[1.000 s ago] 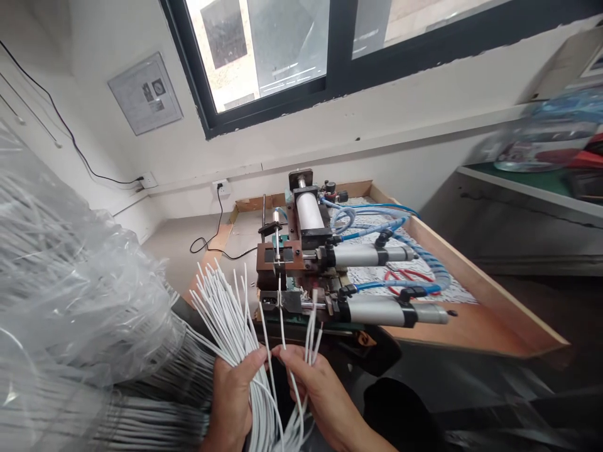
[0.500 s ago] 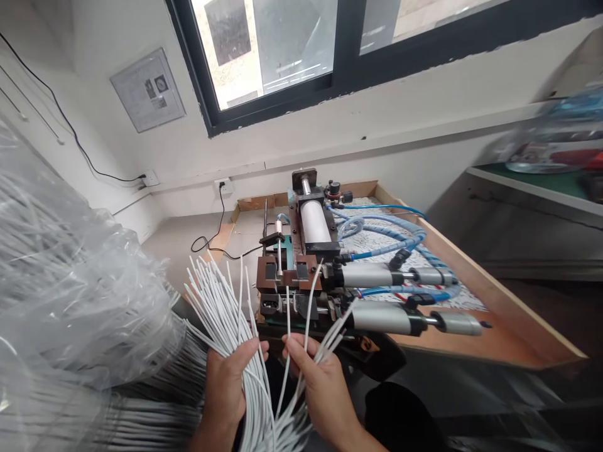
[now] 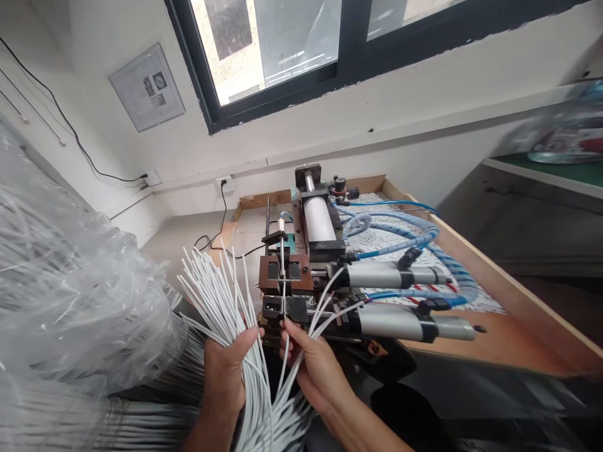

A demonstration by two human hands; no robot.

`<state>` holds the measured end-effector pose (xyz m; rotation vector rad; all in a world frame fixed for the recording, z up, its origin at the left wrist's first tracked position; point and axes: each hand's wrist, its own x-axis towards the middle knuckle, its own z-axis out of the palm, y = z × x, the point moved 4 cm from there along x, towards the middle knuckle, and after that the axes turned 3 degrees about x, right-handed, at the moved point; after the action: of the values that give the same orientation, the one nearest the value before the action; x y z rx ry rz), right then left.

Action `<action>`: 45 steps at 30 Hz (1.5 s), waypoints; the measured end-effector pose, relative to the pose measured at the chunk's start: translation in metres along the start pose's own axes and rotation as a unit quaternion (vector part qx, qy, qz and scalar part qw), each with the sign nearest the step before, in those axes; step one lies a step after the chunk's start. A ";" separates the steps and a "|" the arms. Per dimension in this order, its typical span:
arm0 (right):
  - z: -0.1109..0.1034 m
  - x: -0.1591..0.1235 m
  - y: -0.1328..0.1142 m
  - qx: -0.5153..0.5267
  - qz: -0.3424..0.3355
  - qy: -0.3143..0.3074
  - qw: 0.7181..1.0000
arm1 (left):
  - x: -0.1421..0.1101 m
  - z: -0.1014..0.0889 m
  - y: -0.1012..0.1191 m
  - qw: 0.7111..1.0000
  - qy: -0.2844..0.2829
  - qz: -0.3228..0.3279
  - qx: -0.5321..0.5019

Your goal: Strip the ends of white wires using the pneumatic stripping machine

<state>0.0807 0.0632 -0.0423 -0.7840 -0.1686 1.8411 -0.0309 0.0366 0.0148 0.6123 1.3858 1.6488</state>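
Note:
My left hand [image 3: 227, 367] is closed round a thick bundle of white cables [image 3: 214, 285], whose cut ends fan upward. My right hand [image 3: 313, 361] pinches one white cable [image 3: 284, 301] between thumb and fingers. That cable's upper end lies between the jaws of a pneumatic machine [image 3: 286, 271], beneath a thin upright rod. A few more cables [image 3: 325, 307] pass through my right hand and lean to the right, across the front of the machine. Lower down, all the cables run together between my two wrists.
Cables wrapped in clear plastic [image 3: 85, 301] are piled high on the left. The machine's silver cylinders [image 3: 396, 323] and blue air hoses [image 3: 414, 235] stick out rightward over a wooden-edged tray [image 3: 518, 298] holding white scraps. A green-topped shelf [image 3: 560, 169] stands at the right.
My right hand has moved up and forward, bringing the single cable's end into the machine's jaws. The left hand still grips the bundle, and the view has shifted slightly.

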 end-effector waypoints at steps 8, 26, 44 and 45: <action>0.003 -0.014 0.001 -0.212 -0.046 -0.094 0.972 | -0.001 0.006 -0.002 0.997 -0.068 0.017 -0.014; 0.005 -0.006 -0.005 -0.018 -0.049 -0.027 0.998 | 0.010 0.007 0.012 1.000 -0.013 -0.008 -0.001; 0.004 -0.015 -0.006 -0.115 -0.032 -0.058 0.991 | -0.012 0.013 -0.015 0.992 -0.120 -0.008 0.038; 0.003 -0.016 -0.007 -0.132 -0.051 -0.052 0.989 | -0.014 0.012 -0.017 0.991 -0.125 -0.011 0.036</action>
<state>0.0875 0.0529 -0.0306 -0.8435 -0.5188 1.7839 -0.0091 0.0312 0.0036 0.8129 1.2668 1.4534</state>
